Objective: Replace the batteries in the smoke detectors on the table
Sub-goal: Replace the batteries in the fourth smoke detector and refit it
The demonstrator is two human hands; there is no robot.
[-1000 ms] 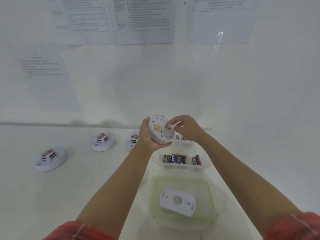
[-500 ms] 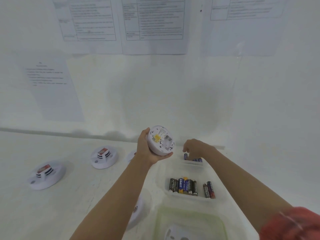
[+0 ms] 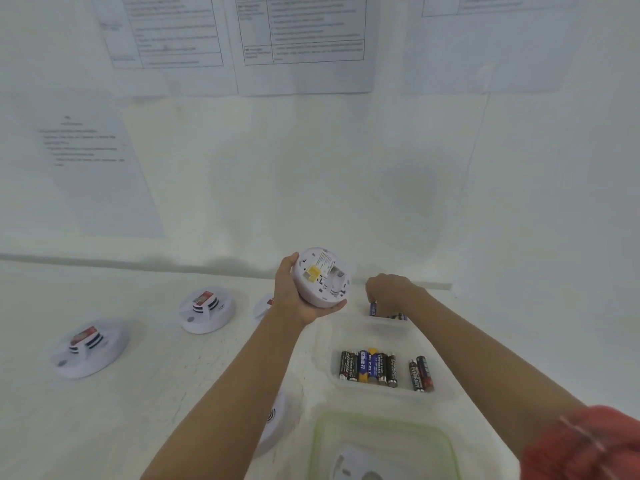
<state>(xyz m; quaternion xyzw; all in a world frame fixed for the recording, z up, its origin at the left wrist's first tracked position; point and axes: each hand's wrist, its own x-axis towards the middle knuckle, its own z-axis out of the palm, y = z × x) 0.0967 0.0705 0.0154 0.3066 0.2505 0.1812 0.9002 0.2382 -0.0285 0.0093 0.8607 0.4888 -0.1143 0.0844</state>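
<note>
From the head view, you are holding a smoke detector (image 3: 322, 277) up off the table (image 3: 173, 393) in your left grip (image 3: 294, 296). The palm is cupping its lower edge and the thumb is curling over the rim, so its back is facing you. The battery bay beside the yellow label is lying open and looks empty.

Your right grip (image 3: 388, 287) is reaching down into the far tray (image 3: 388, 322), with fingers bending toward a blue battery (image 3: 373, 308) standing at its left end. The fingertips are meeting the battery's top, but I cannot tell whether they are actually pinching it.

The near tray (image 3: 433, 393) is holding a row of mixed batteries (image 3: 369, 367). Nearer still, a green-rimmed box (image 3: 446, 441) is holding a white backplate (image 3: 353, 465).

Four more detectors are waiting on the table: two well to the left (image 3: 90, 348) (image 3: 206, 310), one (image 3: 265, 304) partly hidden behind your left wrist, and one (image 3: 275, 420) under your left forearm.

You are, by my reading, fetching a cell for the open unit. Next you are needing a firm pinch, a lift clear of the tray wall, and the polarity matching the bay before pressing it in.
</note>
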